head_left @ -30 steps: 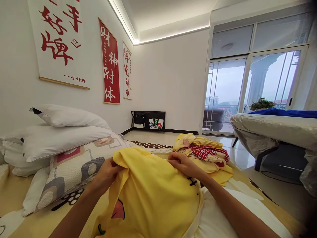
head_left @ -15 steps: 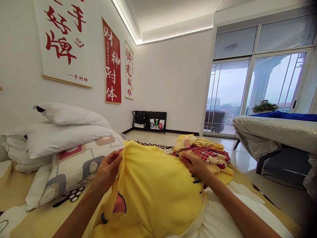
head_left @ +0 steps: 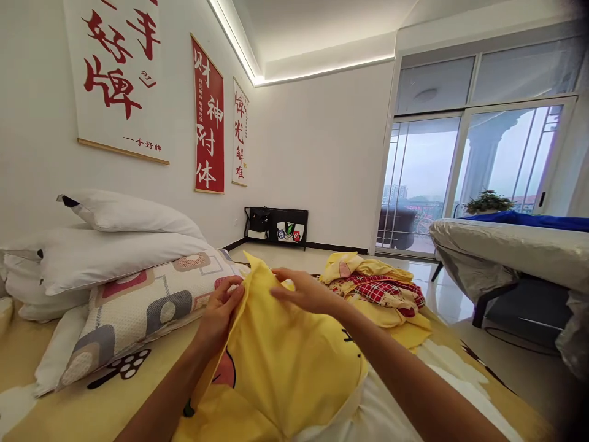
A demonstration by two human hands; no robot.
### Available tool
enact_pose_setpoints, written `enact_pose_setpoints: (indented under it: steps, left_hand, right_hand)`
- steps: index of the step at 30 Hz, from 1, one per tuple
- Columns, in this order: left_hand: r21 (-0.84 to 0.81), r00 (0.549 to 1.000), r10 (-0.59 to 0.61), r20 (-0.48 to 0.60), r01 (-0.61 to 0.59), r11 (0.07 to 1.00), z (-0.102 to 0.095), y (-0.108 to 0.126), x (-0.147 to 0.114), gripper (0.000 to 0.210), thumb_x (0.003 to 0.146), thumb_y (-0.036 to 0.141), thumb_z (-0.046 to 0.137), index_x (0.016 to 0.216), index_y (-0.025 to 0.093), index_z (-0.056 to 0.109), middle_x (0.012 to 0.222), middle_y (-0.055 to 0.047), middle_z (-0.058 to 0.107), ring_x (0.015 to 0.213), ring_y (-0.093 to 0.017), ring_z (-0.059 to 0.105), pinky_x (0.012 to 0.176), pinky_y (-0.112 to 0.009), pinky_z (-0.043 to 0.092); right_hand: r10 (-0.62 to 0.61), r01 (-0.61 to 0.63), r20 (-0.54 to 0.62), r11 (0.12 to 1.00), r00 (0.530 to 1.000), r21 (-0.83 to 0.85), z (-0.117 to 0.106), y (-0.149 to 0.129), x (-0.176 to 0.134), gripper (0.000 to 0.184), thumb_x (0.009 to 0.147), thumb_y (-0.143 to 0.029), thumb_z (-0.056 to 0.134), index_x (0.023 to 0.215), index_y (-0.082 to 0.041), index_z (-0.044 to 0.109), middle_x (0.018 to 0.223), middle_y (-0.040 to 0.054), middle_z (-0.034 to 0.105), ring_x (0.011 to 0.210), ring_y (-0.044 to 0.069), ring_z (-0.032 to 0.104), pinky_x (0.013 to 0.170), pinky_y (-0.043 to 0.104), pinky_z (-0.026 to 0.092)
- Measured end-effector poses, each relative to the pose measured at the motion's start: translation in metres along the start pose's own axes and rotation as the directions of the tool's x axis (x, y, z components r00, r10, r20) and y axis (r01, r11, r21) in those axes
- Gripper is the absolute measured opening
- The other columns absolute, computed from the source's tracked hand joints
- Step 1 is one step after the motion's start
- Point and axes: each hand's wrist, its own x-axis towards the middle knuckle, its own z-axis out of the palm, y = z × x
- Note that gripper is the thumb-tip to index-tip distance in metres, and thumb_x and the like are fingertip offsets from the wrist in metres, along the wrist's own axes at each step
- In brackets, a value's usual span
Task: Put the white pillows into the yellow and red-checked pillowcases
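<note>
My left hand (head_left: 225,304) pinches the edge of a yellow cloth cover, which looks like a pillowcase (head_left: 280,362), and holds a corner of it up in a peak. A pink cheek patch and black stitch-like marks are printed on the fabric. Close to that raised corner, on its right side, is my right hand (head_left: 304,291), thumb and fingers apart against the cloth. Part of its fingertips is hidden by the fabric. The lower part of the pillowcase lies slack over the yellow and white bedding (head_left: 391,405).
White pillows (head_left: 119,245) are stacked on the left above a patterned pillow (head_left: 151,301). Beyond my right hand lies a crumpled heap of yellow and red plaid cloth (head_left: 381,285). A plastic-wrapped table (head_left: 506,245) stands at right, a low black rack (head_left: 276,226) by the wall.
My right hand has moved left from the pillowcase's far right side to near my left hand. The pillowcase has gone from puffed out to slack, with its left corner peaked.
</note>
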Motion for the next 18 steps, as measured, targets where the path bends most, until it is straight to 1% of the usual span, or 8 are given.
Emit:
enact_pose_setpoints:
  steps: [2, 4, 6, 8, 10, 13, 15, 18]
  left_hand:
    - [0.044, 1.000, 0.024, 0.012, -0.025, 0.999, 0.000, 0.000, 0.001, 0.039, 0.070, 0.049, 0.074, 0.088, 0.021, 0.054, 0.075, 0.003, 0.066, 0.064, -0.014, 0.062, 0.055, -0.021, 0.045]
    - [0.126, 0.997, 0.075, 0.004, -0.075, 0.989, -0.004, 0.002, -0.002, 0.037, 0.072, 0.049, 0.072, 0.087, 0.020, 0.055, 0.085, 0.000, 0.067, 0.072, -0.015, 0.063, 0.063, -0.023, 0.047]
    - [0.270, 0.986, 0.161, -0.050, -0.142, 0.952, -0.011, 0.006, -0.010, 0.033, 0.078, 0.049, 0.066, 0.091, 0.020, 0.057, 0.094, -0.003, 0.065, 0.083, -0.017, 0.062, 0.071, -0.025, 0.049]
    - [0.447, 0.965, 0.256, -0.057, -0.205, 0.871, -0.020, 0.010, -0.025, 0.032, 0.084, 0.051, 0.057, 0.091, 0.020, 0.059, 0.093, -0.005, 0.064, 0.087, -0.020, 0.061, 0.071, -0.027, 0.049]
    - [0.617, 0.963, 0.265, 0.052, -0.240, 0.749, -0.026, 0.010, -0.042, 0.033, 0.084, 0.052, 0.055, 0.089, 0.020, 0.061, 0.093, -0.007, 0.063, 0.087, -0.022, 0.060, 0.070, -0.028, 0.048]
    - [0.783, 0.960, 0.179, 0.213, -0.278, 0.557, -0.031, 0.003, -0.060, 0.025, 0.083, 0.045, 0.058, 0.085, 0.021, 0.065, 0.103, -0.010, 0.063, 0.092, -0.025, 0.059, 0.077, -0.031, 0.047]
    - [0.818, 0.964, 0.181, 0.196, -0.263, 0.512, -0.034, -0.003, -0.065, 0.026, 0.087, 0.041, 0.052, 0.074, 0.021, 0.062, 0.091, -0.008, 0.063, 0.080, -0.022, 0.059, 0.071, -0.029, 0.045]
    - [0.795, 0.980, 0.168, 0.109, -0.187, 0.577, -0.041, -0.008, -0.064, 0.038, 0.089, 0.047, 0.047, 0.061, 0.021, 0.050, 0.060, 0.000, 0.051, 0.056, -0.016, 0.047, 0.054, -0.025, 0.036]
  right_hand:
    - [-0.006, 0.007, -0.007, 0.998, 1.000, 0.060, 0.021, -0.011, 0.010, 0.018, 0.084, -0.038, 0.056, 0.083, -0.020, 0.057, 0.079, 0.0003, 0.061, 0.072, 0.015, 0.052, 0.065, 0.026, 0.039]
    - [-0.001, 0.011, -0.093, 0.994, 0.996, 0.107, 0.036, -0.014, 0.012, 0.023, 0.083, -0.037, 0.055, 0.069, -0.020, 0.048, 0.068, -0.0035, 0.051, 0.065, 0.012, 0.045, 0.059, 0.023, 0.034]
    - [-0.005, 0.028, -0.183, 0.992, 0.983, 0.120, 0.044, -0.010, 0.009, 0.027, 0.083, -0.034, 0.055, 0.064, -0.021, 0.040, 0.063, -0.0053, 0.045, 0.061, 0.011, 0.039, 0.056, 0.023, 0.029]
    - [0.003, 0.021, -0.253, 0.996, 0.967, 0.092, 0.046, -0.003, 0.005, 0.031, 0.084, -0.033, 0.053, 0.062, -0.021, 0.035, 0.059, -0.0060, 0.040, 0.057, 0.010, 0.036, 0.054, 0.023, 0.026]
    - [0.008, 0.011, -0.298, 0.998, 0.955, 0.060, 0.047, 0.001, 0.003, 0.033, 0.086, -0.034, 0.051, 0.061, -0.021, 0.033, 0.057, -0.0059, 0.039, 0.056, 0.011, 0.035, 0.054, 0.024, 0.025]
    - [-0.029, 0.027, -0.318, 1.000, 0.948, -0.010, 0.046, 0.002, 0.003, 0.033, 0.090, -0.035, 0.046, 0.062, -0.022, 0.034, 0.057, -0.0047, 0.043, 0.055, 0.011, 0.037, 0.055, 0.024, 0.026]
    - [-0.054, 0.041, -0.313, 0.998, 0.948, -0.047, 0.046, 0.001, 0.003, 0.030, 0.090, -0.034, 0.045, 0.063, -0.022, 0.038, 0.059, -0.0036, 0.047, 0.056, 0.012, 0.040, 0.057, 0.025, 0.027]
    - [-0.047, 0.034, -0.338, 0.998, 0.940, -0.046, 0.042, 0.001, 0.003, 0.026, 0.091, -0.033, 0.042, 0.067, -0.022, 0.043, 0.061, -0.0023, 0.050, 0.058, 0.013, 0.042, 0.060, 0.026, 0.029]
